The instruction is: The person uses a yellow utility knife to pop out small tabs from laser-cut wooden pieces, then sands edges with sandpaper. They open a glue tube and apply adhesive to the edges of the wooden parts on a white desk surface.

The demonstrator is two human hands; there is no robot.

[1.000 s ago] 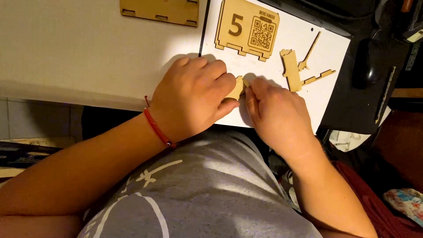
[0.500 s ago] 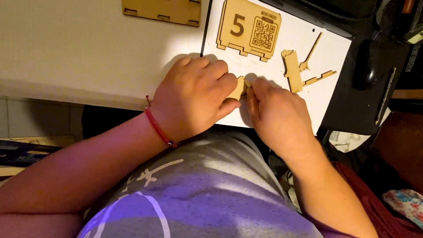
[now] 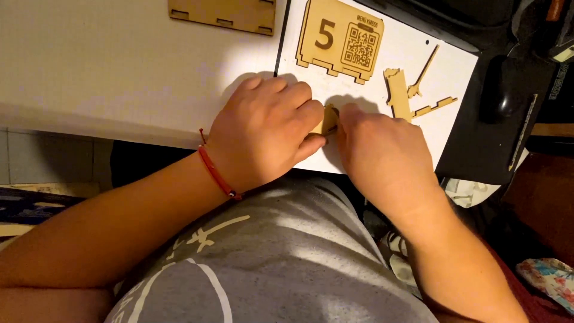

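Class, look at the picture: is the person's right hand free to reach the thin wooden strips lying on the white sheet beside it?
Probably yes. The thin wooden strips lie uncovered on the white sheet, just beyond the right hand, with nothing between. But that hand and the left hand are pinching a small wooden piece.

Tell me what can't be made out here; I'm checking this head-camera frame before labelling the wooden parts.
- Small wooden piece, head view: mostly covered by the left hand and right hand; its shape is unclear.
- Fingertips of both hands: curled under, so the grip is hidden.
- Wooden panel: cut off by the top edge.
- Dark objects at right: too dim to identify.
- White sheet: its near edge is hidden behind the hands.
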